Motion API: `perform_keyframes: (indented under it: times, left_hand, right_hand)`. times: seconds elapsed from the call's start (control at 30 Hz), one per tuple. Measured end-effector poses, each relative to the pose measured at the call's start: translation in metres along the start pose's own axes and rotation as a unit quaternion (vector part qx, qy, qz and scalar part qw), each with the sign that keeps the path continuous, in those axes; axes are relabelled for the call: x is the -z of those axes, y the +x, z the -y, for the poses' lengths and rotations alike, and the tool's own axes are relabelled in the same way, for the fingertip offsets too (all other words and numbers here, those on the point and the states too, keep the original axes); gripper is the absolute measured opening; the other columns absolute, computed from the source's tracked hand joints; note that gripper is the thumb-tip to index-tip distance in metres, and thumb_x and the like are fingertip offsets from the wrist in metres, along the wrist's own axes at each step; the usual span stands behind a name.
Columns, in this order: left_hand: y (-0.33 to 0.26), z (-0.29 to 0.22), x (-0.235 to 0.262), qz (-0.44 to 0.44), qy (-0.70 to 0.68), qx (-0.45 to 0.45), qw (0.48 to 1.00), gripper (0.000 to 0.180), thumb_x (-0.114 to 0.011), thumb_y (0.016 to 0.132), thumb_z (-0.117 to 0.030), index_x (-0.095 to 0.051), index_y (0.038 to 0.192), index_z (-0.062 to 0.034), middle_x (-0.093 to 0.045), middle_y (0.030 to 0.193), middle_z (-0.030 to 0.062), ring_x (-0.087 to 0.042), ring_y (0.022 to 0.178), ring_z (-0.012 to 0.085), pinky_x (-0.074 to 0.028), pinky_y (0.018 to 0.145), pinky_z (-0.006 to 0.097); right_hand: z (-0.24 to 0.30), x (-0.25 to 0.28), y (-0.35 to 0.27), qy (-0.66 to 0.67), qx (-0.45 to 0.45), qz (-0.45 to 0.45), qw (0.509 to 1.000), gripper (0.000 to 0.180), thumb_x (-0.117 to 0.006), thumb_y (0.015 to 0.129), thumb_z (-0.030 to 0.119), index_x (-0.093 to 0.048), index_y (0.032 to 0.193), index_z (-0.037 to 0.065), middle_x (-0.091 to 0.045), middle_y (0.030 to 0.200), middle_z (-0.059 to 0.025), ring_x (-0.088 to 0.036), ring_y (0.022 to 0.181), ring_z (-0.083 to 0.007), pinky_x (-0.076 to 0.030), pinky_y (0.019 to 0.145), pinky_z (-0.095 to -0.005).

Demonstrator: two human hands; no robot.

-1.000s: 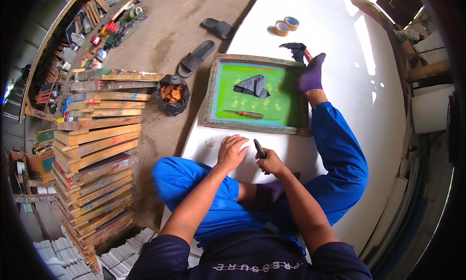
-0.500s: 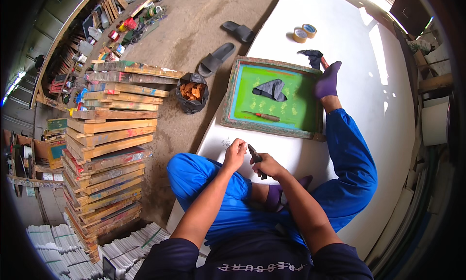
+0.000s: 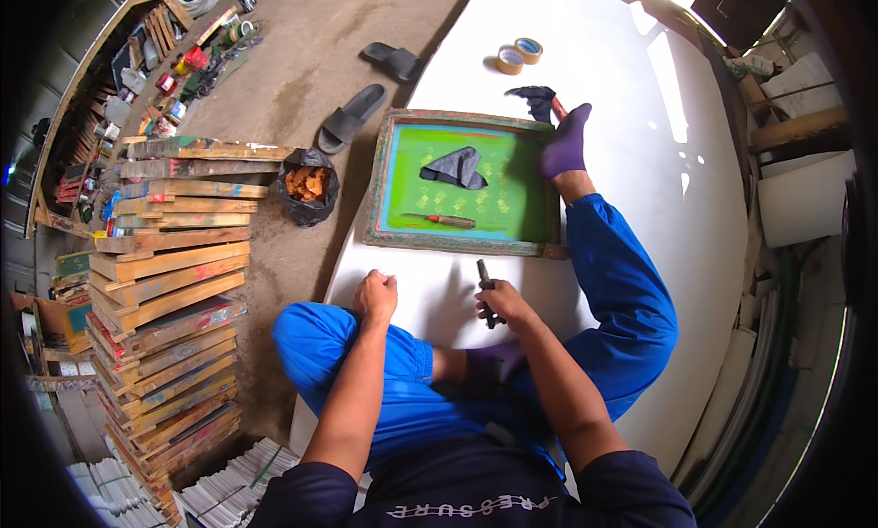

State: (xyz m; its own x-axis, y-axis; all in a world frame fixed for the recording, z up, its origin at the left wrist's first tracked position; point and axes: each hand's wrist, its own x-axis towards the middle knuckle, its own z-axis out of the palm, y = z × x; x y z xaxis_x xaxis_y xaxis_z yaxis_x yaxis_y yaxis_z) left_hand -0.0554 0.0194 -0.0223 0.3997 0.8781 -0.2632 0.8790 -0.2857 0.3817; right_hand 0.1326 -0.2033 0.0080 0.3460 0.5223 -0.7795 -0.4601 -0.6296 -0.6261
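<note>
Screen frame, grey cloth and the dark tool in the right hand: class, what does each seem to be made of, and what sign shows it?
Screen frame: probably wood, dull and worn, with patchy paint. Grey cloth: likely fabric, matt with soft folds. Dark tool: perhaps metal, from its slim, rigid-looking end; finish unclear.

Dark pliers-like tool (image 3: 484, 272) gripped in the right hand (image 3: 506, 299)
Long and slim, nearly black, it is held above the white tabletop (image 3: 425, 285), its head clear of the fingers and pointing away from the person, toward the near rail of the green-meshed wooden frame (image 3: 457, 244) but apart from it; the handle end shows below the fist, and whether the jaws are parted is too small to tell
</note>
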Motion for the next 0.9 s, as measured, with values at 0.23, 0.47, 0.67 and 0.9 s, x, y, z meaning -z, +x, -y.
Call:
perform_keyframes:
  times: [0.23,0.47,0.67,0.9]
  left_hand:
    - [-0.011,-0.022,-0.008,-0.023,0.019,-0.179,0.983,0.025,-0.076,0.085,-0.032,-0.069,0.099,-0.0125,-0.066,0.107,0.0088,-0.064,0.103,0.0328,-0.051,0.089,0.047]
    - [-0.027,-0.056,-0.014,-0.036,0.039,-0.341,0.939,0.031,-0.077,0.084,-0.031,-0.071,0.107,-0.0121,-0.054,0.131,0.0109,-0.049,0.123,0.0329,-0.041,0.103,0.049]
    - [-0.032,-0.067,-0.023,-0.027,-0.009,-0.381,0.924,0.029,-0.076,0.083,-0.028,-0.072,0.106,-0.0099,-0.051,0.139,0.0162,-0.041,0.136,0.0376,-0.033,0.114,0.052]
    - [-0.037,-0.058,-0.031,-0.020,-0.032,-0.377,0.925,0.026,-0.076,0.083,-0.027,-0.073,0.103,-0.0097,-0.052,0.137,0.0159,-0.042,0.136,0.0382,-0.033,0.114,0.053]
  right_hand:
    - [-0.006,0.056,0.003,0.048,-0.015,-0.140,0.989,0.025,-0.067,0.089,0.015,-0.064,0.098,-0.008,-0.065,0.079,-0.0136,-0.067,0.062,-0.0224,-0.052,0.050,-0.0363]
    - [0.003,0.062,0.005,0.092,-0.016,-0.154,0.984,0.022,-0.067,0.089,0.013,-0.064,0.093,-0.009,-0.062,0.074,-0.0125,-0.065,0.057,-0.0229,-0.052,0.047,-0.0369]
    - [0.019,0.069,0.004,0.042,-0.081,-0.137,0.986,0.023,-0.066,0.090,0.015,-0.063,0.096,-0.007,-0.062,0.075,-0.0131,-0.066,0.057,-0.0257,-0.052,0.046,-0.0426]
    - [0.031,0.080,0.008,-0.009,-0.130,-0.130,0.983,0.024,-0.065,0.092,0.015,-0.063,0.102,-0.006,-0.063,0.077,-0.0175,-0.067,0.060,-0.0304,-0.052,0.045,-0.0480]
